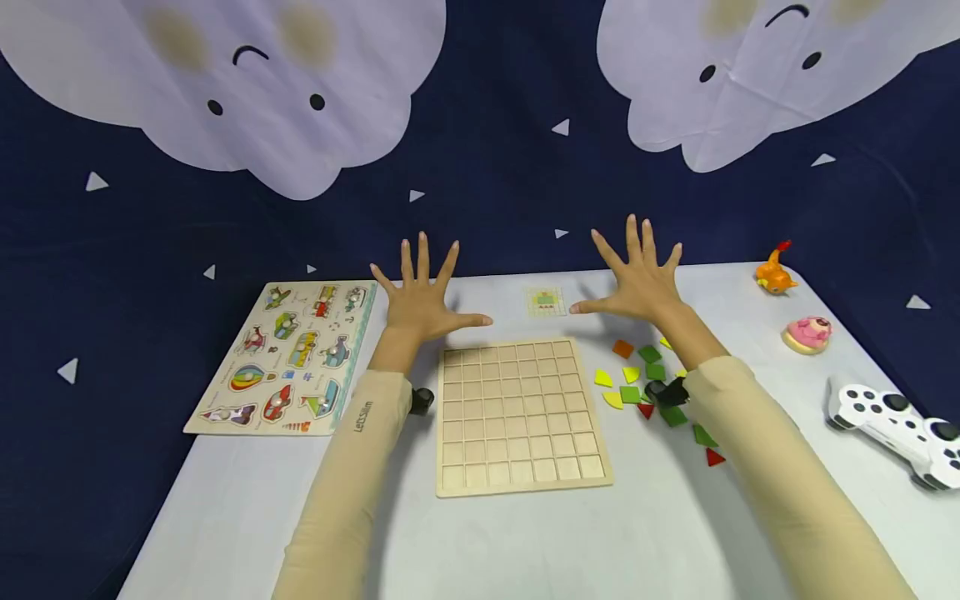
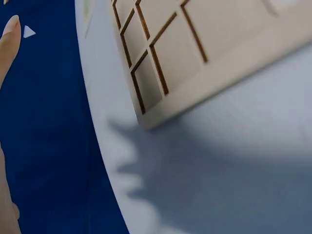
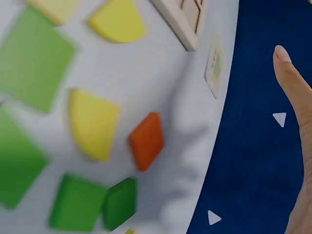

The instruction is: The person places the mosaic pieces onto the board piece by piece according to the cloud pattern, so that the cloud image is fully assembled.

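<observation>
Both hands are raised over the back of the table with fingers spread, holding nothing. My left hand (image 1: 420, 307) is above the back left corner of a wooden grid board (image 1: 517, 417), whose square cells hold no pieces. To the right, my right hand (image 1: 641, 283) hovers behind a scatter of coloured pieces: an orange square (image 1: 622, 348), green squares (image 1: 656, 372), yellow quarter-circles (image 1: 603, 378) and red triangles (image 1: 715, 457). A small pattern card (image 1: 545, 302) lies between the hands. In each wrist view only part of the hand shows at the side.
A picture puzzle board (image 1: 288, 358) with vehicle pieces lies at the left. Along the right side are an orange toy (image 1: 776, 271), a pink-topped toy (image 1: 807, 335) and a white game controller (image 1: 896, 429). A dark blue cloth (image 1: 495, 208) with clouds hangs behind the table.
</observation>
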Demonstrator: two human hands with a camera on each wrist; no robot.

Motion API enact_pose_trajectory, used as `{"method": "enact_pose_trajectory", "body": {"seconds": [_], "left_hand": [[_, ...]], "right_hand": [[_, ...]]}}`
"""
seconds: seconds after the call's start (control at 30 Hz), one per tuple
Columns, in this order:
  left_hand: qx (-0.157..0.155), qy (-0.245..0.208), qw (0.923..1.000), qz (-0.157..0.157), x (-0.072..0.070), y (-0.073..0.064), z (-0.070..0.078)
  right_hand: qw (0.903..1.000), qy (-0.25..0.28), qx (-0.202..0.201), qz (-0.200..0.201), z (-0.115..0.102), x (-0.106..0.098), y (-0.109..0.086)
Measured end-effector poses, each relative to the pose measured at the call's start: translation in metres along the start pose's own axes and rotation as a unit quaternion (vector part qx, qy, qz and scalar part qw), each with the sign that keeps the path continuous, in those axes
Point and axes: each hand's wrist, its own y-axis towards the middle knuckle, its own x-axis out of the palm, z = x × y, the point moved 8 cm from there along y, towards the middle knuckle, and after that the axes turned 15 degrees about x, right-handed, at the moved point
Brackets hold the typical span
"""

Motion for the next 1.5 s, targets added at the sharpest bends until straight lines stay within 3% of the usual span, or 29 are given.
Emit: {"method": "enact_pose_trajectory", "body": {"seconds": [0.17, 0.33, 0.6, 0.83, 1.0, 1.17, 1.5], "left_hand": [[0.017, -0.029, 0.9993, 0.017, -0.007, -0.023, -0.007], [0.017, -0.060, 0.9978, 0.025, -0.008, -0.053, -0.015], [0.035, -0.066, 0.9961, 0.046, -0.017, -0.095, -0.011], [0.058, -0.084, 0.9935, 0.050, -0.009, -0.117, -0.003], [0.050, -0.141, 0.9886, 0.019, 0.009, -0.127, 0.000], [0.051, -0.182, 0.9818, -0.018, 0.024, -0.132, 0.006], [0.066, -0.206, 0.9724, -0.087, 0.046, -0.140, 0.015]], "right_hand": [[0.9989, 0.042, -0.015, 0.015, 0.012, -0.004, -0.021], [0.9980, 0.046, -0.040, 0.020, 0.024, -0.001, -0.043], [0.9981, 0.033, -0.050, -0.012, 0.043, 0.015, -0.066], [0.9971, 0.033, -0.051, -0.046, 0.048, 0.025, -0.072], [0.9957, 0.039, -0.037, -0.075, 0.051, 0.034, -0.072], [0.9951, 0.045, -0.041, -0.078, 0.049, 0.037, -0.069], [0.9953, 0.046, -0.044, -0.073, 0.044, 0.045, -0.064]]}}
